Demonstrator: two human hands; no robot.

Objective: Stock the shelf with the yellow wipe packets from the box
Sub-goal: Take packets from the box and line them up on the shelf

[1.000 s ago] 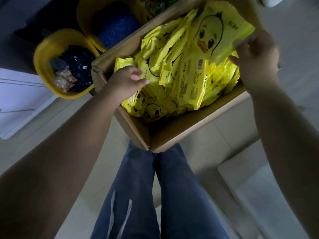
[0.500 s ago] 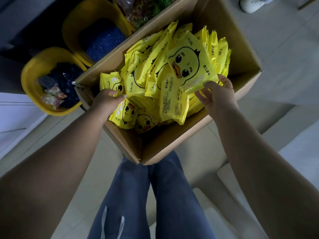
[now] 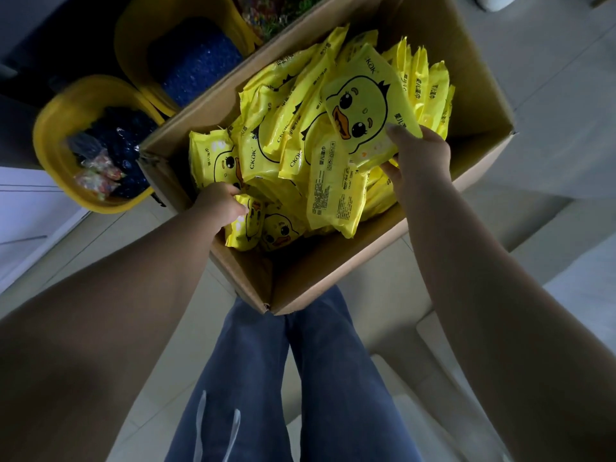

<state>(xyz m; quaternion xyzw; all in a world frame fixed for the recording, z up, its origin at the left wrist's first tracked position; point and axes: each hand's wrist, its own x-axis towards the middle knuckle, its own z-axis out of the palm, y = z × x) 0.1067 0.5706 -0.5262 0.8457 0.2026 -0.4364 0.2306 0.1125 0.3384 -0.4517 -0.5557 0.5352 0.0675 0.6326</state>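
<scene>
An open cardboard box [image 3: 336,271] on the floor is heaped with several yellow wipe packets printed with a duck face. My right hand [image 3: 421,161] pinches the near end of one duck-face packet [image 3: 363,108] that lies on top of the heap. My left hand [image 3: 218,203] reaches into the box's left corner and closes around a lower packet [image 3: 246,225]; its fingertips are hidden among the packets. No shelf is in view.
Two yellow tubs stand left of the box: one [image 3: 63,135] with dark wrapped items and sweets, one [image 3: 133,38] with blue beads. A white cabinet front [image 3: 23,208] is at the far left. My legs in blue trousers [image 3: 286,378] stand below the box on pale floor tiles.
My right hand brought its packet down from above the box onto the heap. My left hand went from hovering over the packets to gripping one in the left corner. The camera shifted closer.
</scene>
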